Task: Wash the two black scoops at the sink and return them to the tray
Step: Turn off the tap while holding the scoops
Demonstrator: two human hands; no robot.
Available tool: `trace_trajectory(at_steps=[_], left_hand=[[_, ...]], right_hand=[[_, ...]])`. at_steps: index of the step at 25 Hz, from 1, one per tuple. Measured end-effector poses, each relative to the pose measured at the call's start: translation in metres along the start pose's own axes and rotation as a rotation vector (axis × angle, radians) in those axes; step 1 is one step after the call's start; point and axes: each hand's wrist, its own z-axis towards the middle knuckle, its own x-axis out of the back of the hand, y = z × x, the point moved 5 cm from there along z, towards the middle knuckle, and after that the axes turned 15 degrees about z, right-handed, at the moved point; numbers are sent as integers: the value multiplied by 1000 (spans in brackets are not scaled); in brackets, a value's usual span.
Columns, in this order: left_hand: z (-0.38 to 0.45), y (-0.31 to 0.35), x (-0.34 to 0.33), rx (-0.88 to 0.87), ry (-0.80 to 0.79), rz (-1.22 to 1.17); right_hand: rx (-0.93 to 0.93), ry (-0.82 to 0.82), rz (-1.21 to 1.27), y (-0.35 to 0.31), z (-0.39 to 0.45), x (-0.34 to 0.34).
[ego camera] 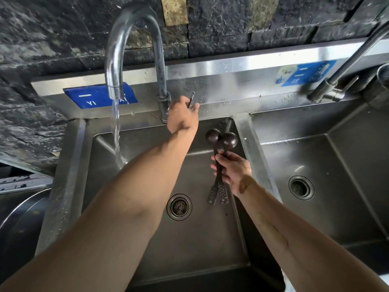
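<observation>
My right hand [233, 171] holds the two black scoops [221, 142] together by their handles over the left sink basin [210, 239], bowls pointing away from me, perforated handle ends toward me. My left hand [182, 116] reaches to the base of the tall curved faucet [130, 49] and grips its thin lever handle [191, 99]. Water [116, 131] streams from the spout into the basin's far left side, well left of the scoops. No tray is in view.
A second basin [336, 186] with its own drain [301, 187] lies to the right, behind a steel divider [252, 148]. Another faucet [341, 81] stands at the upper right. Blue labels [92, 100] mark the backsplash. A round metal vessel [19, 218] sits at the far left.
</observation>
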Motion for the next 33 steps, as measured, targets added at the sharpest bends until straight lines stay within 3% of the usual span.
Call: trace_trajectory(at_steps=[10,21,33], left_hand=[[27,6,-5,6,18,167],[34,0,9,-15,41,196],[37,-9,15,157,-21,-154]], right_hand=[[-18,-9,3,-9,15,1],[-27,-21,5,-5,14,-15],[-36,-18,27,-7,6,-6]])
